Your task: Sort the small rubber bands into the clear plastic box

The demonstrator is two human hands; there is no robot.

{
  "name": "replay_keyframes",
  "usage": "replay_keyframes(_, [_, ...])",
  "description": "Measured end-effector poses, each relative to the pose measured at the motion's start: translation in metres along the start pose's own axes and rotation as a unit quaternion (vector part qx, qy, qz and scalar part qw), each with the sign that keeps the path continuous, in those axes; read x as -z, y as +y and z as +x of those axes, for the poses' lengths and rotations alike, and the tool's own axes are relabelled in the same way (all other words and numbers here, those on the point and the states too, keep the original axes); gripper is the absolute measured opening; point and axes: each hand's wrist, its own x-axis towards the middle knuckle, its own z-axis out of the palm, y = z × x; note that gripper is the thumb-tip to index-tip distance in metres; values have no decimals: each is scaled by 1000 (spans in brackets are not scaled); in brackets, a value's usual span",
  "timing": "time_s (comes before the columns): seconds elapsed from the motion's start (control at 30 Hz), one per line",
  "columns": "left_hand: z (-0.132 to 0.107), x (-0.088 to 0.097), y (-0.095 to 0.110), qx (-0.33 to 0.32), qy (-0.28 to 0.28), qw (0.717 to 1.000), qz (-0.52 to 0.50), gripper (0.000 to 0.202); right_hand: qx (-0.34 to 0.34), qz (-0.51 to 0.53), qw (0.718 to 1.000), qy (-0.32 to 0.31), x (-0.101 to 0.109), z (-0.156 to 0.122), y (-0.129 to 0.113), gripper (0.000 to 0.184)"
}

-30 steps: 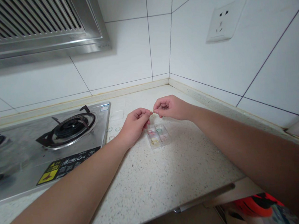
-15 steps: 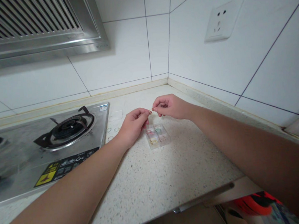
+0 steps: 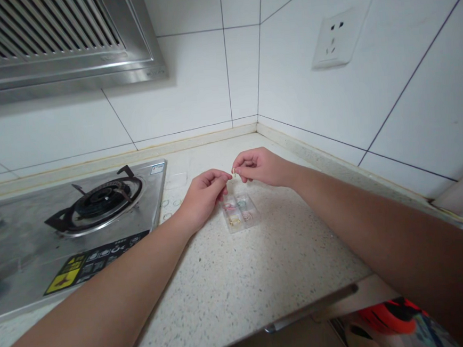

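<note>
My right hand pinches a tiny pale yellowish loop between thumb and fingertips; its exact kind is too small to tell. Right beside it, the thumb and forefinger of my left hand are pressed together, and whether they also grip the loop I cannot tell. Just below both hands, a clear plastic box with several compartments stands on the counter. Small pink, green, yellow and reddish ring-like pieces lie in it. Several thin rings lie on the counter left of my left hand, partly hidden by it.
A flat clear lid-like piece lies behind the rings. The gas stove borders the speckled counter on the left, under a range hood. Tiled walls meet behind, with a socket on the right. Below the front edge are red items.
The view has shifted slightly. My fingertips have moved a little apart, and the loop now stands upright at my right fingertips.
</note>
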Motion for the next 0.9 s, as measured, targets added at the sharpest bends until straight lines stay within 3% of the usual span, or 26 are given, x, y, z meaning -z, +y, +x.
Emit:
replay_keyframes(0.47, [1, 1, -2, -4, -6, 1000, 7, 17, 2, 10, 1000, 1, 2, 1, 3, 13])
replay_keyframes(0.9, [1, 0, -2, -2, -5, 1000, -7, 16, -3, -1, 1000, -1, 2, -1, 0, 22])
